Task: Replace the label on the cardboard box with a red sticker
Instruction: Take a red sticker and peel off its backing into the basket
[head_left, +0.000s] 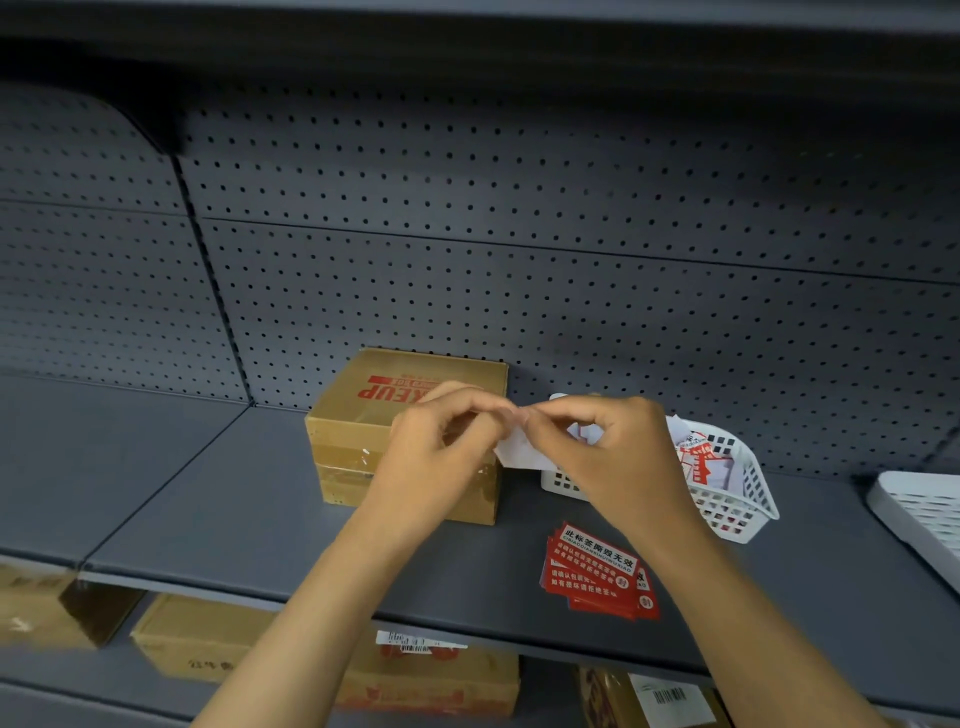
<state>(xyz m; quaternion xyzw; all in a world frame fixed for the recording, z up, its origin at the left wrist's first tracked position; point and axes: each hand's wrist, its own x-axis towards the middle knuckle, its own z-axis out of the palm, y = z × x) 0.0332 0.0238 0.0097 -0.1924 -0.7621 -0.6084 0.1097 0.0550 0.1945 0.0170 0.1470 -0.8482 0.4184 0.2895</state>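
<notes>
1. Both hands pinch one small white piece of paper between thumb and fingertips, just in front of the cardboard box; the grip of the left hand is closed on its left edge.
2. The box stands on the grey shelf, near the pegboard back, with red print on its top. I cannot tell if an old label is on it, because the hands cover part of it.
3. The right hand is closed on the same paper from the right. I judge that the person is peeling a sticker from its backing, or separating a removed label.
4. A stack of red stickers lies on the shelf, nearer the front edge.
5. A white basket with scraps stands at the right.
6. Next, the sticker needs a clean peel, then flat pressing on the box.
</notes>
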